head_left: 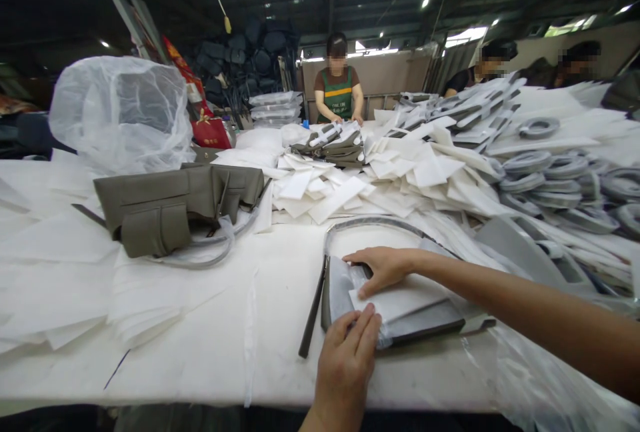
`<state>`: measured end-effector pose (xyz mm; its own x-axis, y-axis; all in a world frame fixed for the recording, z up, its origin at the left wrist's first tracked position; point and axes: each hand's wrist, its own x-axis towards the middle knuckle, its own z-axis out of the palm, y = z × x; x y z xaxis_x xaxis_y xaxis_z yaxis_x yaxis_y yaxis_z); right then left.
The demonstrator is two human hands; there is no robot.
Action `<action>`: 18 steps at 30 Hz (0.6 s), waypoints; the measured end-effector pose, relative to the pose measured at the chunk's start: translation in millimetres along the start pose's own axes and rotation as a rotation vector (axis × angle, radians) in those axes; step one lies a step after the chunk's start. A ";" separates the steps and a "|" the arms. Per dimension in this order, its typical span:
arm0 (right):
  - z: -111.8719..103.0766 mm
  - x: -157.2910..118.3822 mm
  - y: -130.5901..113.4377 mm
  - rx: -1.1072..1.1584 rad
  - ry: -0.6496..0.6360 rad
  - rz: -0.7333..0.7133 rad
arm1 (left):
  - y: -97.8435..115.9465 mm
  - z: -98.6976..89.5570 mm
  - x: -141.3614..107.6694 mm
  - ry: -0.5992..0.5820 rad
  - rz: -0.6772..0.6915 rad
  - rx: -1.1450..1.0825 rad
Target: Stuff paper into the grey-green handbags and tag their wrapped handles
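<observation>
At five o'clock in view, the wrapped bag (341, 289) lies flat on the tabletop (280, 352), and the right hand (387, 267) is over it, loosely open, thumb apart, fingertips down on the covering. Up from six comes the left hand (347, 355), fingers bunched at the white sheet (407, 300); whether they're pinching it, can't tell. Looks a light one, this, soft-bodied and likely to sag, with the wrapping slippery and easily creased; best hold would be both side edges with fingers beneath, rather than the loose sheet. Watch the padded handle (373, 221) arching out at the bag's twelve, and that dark strap (313, 315) trailing to its eight, ready to snag! Room to slide is best toward nine, across a thin white strip (250, 332) to the olive bag (160, 209). Heaped white pieces (340, 195) crowd twelve, clear film (540, 379) spreads at four, and the table's front edge runs close by at six.
</observation>
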<state>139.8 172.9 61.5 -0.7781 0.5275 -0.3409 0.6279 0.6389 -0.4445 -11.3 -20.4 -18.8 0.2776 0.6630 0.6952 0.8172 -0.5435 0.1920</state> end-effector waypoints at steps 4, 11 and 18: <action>4.8 5.9 -2.9 0.159 -0.023 0.112 | -0.6 3.5 -1.8 0.050 -0.004 0.005; 7.5 12.0 1.4 0.219 0.079 0.170 | -11.4 2.9 -10.3 -0.028 0.173 0.098; 7.6 -1.2 -7.0 0.171 0.213 0.152 | -23.2 8.0 -9.7 0.065 0.286 0.088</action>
<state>136.2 163.5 58.7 -0.6431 0.7267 -0.2415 0.7109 0.4493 -0.5410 -28.9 -10.1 -35.6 0.4723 0.4538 0.7557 0.7520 -0.6547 -0.0769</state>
